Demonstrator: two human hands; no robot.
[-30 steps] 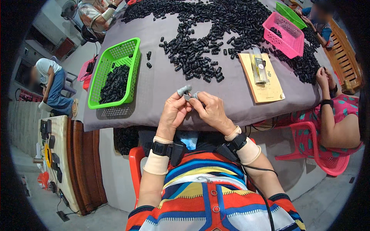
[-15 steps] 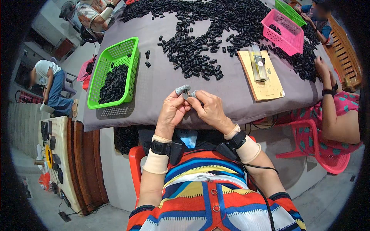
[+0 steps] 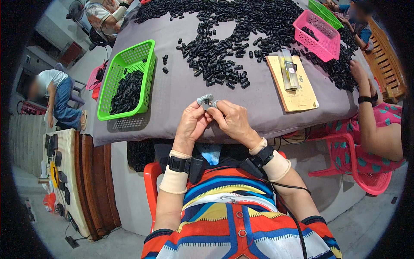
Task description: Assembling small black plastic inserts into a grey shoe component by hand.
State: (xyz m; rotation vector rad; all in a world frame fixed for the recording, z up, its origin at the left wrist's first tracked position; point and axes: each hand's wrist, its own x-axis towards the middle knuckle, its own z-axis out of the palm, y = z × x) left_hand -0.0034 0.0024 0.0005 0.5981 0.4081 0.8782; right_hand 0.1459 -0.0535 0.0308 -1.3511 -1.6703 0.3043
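My left hand [image 3: 192, 121] and my right hand [image 3: 233, 121] meet just past the table's near edge, fingertips pinched together around a small black part [image 3: 210, 103]. Its exact kind is hard to make out, since the fingers cover most of it. Grey wraps sit on the index fingertips of both hands. Ahead, a large heap of small black cylindrical parts [image 3: 215, 60] spreads over the grey tablecloth [image 3: 168, 103]. To the left stands a green perforated basket [image 3: 148, 82] partly filled with similar parts. A couple of loose ones lie to the right of that basket.
On the right are a tan booklet [image 3: 302, 101] with a clear plastic case [image 3: 290, 71] on it, a pink basket [image 3: 310, 39] and a green basket [image 3: 325, 15]. A person's arm [image 3: 364, 86] reaches to the heap's right edge. Other people sit at the far side.
Both my hands stay in nearly the same place, with only slight finger movement around the small black part. At the left, a person in the background has shifted their arm.
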